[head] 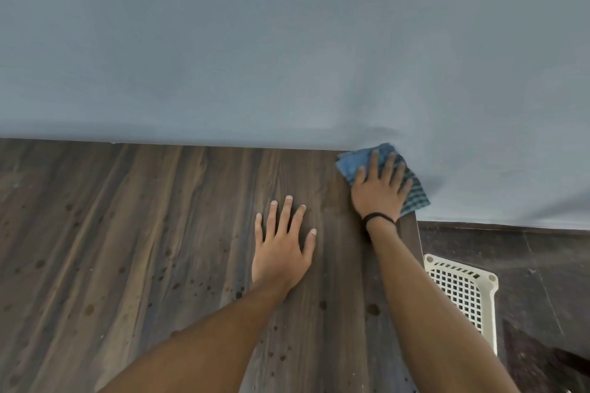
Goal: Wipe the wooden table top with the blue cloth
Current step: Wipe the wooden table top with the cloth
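From my feed I look down on the wooden table [143, 233], whose far edge meets a plain grey-blue wall [287, 41]. The blue cloth [352, 163] lies folded at the far right corner of the table top, against the wall, with its right part reaching the table's right edge. The right hand [380, 188] lies flat on top of it, fingers straight and spread, pointing toward the wall. It presses down on the cloth and does not curl round it. I see a dark band [378, 217] on that wrist.

The left hand [282, 252] rests palm down on the bare wood, near the right hand and a little closer to me. Its fingers are straight and fanned apart, and it holds nothing. The two hands are apart, not touching.

Small dark spots [204, 284] dot the table top, mostly on the near part, around and below the left forearm. I cannot tell whether they are wet drops or marks.

Beyond the table's right edge, lower down, a cream plastic basket [459, 287] with a grid of square holes sits on the dark floor [526, 265].
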